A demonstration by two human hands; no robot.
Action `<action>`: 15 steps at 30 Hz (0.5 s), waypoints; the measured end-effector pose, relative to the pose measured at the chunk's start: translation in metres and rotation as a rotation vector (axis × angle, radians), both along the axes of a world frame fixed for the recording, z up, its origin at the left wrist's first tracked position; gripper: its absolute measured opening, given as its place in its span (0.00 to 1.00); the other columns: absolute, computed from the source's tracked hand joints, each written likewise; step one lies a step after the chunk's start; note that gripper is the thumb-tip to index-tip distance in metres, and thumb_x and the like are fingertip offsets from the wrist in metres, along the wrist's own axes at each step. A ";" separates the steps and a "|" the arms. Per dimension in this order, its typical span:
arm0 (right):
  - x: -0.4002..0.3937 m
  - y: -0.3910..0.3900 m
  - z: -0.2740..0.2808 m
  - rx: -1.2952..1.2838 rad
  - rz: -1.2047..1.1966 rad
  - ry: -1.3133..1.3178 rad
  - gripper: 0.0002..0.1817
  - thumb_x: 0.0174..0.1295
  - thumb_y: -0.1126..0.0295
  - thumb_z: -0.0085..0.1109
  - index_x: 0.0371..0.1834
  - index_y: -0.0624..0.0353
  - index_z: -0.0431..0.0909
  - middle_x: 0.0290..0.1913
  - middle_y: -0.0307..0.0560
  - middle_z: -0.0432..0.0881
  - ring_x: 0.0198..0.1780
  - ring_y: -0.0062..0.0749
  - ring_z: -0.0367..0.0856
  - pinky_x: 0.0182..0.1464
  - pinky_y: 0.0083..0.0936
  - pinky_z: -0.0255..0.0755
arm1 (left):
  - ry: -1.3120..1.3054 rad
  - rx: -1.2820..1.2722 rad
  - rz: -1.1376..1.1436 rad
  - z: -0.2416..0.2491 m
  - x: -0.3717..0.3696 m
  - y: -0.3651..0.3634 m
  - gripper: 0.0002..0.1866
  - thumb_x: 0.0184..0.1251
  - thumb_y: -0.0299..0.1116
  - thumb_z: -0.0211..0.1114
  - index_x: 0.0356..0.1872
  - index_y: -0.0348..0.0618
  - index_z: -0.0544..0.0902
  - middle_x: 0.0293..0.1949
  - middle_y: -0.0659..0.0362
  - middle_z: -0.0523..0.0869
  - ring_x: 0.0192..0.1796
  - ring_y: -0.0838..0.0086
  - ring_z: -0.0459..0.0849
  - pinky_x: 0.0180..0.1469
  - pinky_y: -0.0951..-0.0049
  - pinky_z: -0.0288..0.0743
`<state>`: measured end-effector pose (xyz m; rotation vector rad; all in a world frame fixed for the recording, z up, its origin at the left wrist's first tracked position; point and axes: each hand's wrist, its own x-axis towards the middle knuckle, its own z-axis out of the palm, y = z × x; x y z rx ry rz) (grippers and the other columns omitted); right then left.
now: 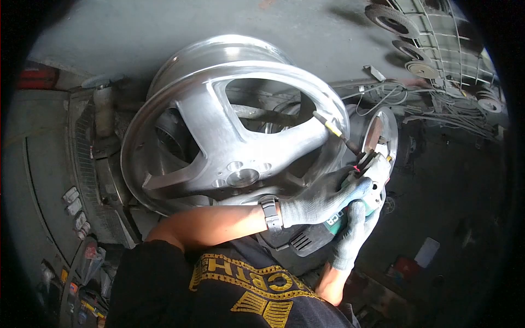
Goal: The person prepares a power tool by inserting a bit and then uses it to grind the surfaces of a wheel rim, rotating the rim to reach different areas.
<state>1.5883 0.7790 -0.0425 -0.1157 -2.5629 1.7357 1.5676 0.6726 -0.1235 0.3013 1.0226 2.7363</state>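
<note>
My left hand [320,199], in a grey knit glove with a dark watch at the wrist, is closed around the front of a green-and-black angle grinder [333,221]. My right hand [354,235], also gloved, grips the grinder's body from the other side. From the tool's head a slim arm with a yellow-and-white section [330,126] reaches up to the rim of a bare-metal alloy wheel [262,147]. The arm's tip overlaps the rim at its right side; whether it touches cannot be made out. The wheel is tilted, with broad spokes and a centre bore facing me.
A wire rack [443,38] with small wheels hangs at the upper right. Cables [437,104] run below it. Dark machinery [106,164] stands left of the wheel. Assorted tools [90,306] lie at the lower left, and a red object [406,268] sits at the lower right.
</note>
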 end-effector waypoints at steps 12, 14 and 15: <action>-0.014 0.005 0.016 0.067 0.041 -0.078 0.43 0.60 0.57 0.71 0.75 0.66 0.64 0.62 0.49 0.79 0.60 0.31 0.80 0.65 0.29 0.72 | -0.102 0.029 0.031 0.003 -0.002 0.019 0.20 0.83 0.44 0.57 0.58 0.35 0.76 0.48 0.56 0.83 0.50 0.76 0.80 0.52 0.70 0.75; -0.020 0.010 0.018 0.085 0.027 -0.055 0.42 0.60 0.58 0.71 0.74 0.66 0.65 0.63 0.49 0.79 0.61 0.32 0.80 0.65 0.29 0.72 | -0.078 0.000 0.052 0.006 -0.010 0.018 0.21 0.83 0.45 0.57 0.58 0.34 0.76 0.47 0.54 0.84 0.50 0.73 0.81 0.51 0.69 0.75; -0.024 0.011 0.018 0.084 0.037 -0.062 0.41 0.61 0.59 0.70 0.75 0.66 0.65 0.63 0.49 0.79 0.61 0.32 0.79 0.65 0.30 0.72 | -0.056 -0.033 0.073 0.007 -0.013 0.017 0.21 0.83 0.46 0.56 0.58 0.34 0.76 0.46 0.53 0.84 0.50 0.71 0.82 0.49 0.68 0.76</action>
